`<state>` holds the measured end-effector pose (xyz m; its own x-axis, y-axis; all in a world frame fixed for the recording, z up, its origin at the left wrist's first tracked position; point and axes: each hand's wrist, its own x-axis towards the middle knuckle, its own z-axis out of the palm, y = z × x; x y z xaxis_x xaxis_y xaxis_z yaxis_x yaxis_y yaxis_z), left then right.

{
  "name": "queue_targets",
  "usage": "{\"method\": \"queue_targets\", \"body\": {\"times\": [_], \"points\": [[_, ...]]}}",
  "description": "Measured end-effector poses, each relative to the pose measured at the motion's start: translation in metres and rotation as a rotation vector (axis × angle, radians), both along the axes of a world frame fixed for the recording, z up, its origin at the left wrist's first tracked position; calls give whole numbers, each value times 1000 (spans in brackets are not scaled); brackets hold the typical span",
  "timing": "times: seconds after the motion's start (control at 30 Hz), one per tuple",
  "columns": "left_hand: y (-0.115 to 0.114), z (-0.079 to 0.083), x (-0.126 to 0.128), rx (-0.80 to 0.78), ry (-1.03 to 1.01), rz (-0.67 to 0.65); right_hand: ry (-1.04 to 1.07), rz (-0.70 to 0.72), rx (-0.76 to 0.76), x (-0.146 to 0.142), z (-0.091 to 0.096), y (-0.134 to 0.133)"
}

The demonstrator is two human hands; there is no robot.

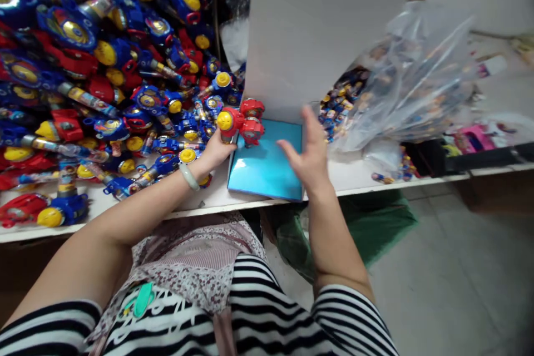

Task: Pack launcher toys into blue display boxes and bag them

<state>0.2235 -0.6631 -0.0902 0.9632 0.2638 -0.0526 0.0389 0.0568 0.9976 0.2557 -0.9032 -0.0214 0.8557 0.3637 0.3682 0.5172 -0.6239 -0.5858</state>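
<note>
My left hand (217,150) grips a red toy with a yellow knob (240,121) at the far left corner of a flat turquoise box (267,164) lying on the white table edge (375,175). My right hand (308,153) hovers over the box's right side, fingers spread and slightly blurred, holding nothing. A pale bangle circles my left wrist.
A big heap of blue, red and yellow toys (104,67) fills the table's left side. A white upright board (308,28) stands behind the box. A clear plastic bag (400,83) of small toys lies to the right. Green material (375,222) sits under the table.
</note>
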Motion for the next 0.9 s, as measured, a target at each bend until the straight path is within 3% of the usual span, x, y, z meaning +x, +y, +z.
{"method": "queue_targets", "body": {"times": [0.1,0.17,0.23,0.3,0.4,0.47,0.53,0.7,0.8,0.9], "points": [[-3,2,2,13,-29,23,162,-277,78,-7,-13,-45],[-2,7,1,22,-17,50,312,-298,82,-16,-21,-53],[6,17,-4,24,14,106,275,-271,58,-34,-15,-44],[20,33,-14,42,47,159,170,-253,-13,-60,4,-27],[46,63,-35,142,76,137,218,-187,-167,-104,35,-2],[60,79,-49,235,140,104,270,-106,-211,-125,41,5],[65,87,-58,319,241,93,343,-67,-229,-135,36,1],[34,77,-52,404,310,0,440,-146,-256,-118,16,-41],[3,64,-35,380,209,-64,387,-216,-260,-89,6,-66],[-15,50,-13,311,89,-26,297,-235,-240,-50,-13,-73]]}}
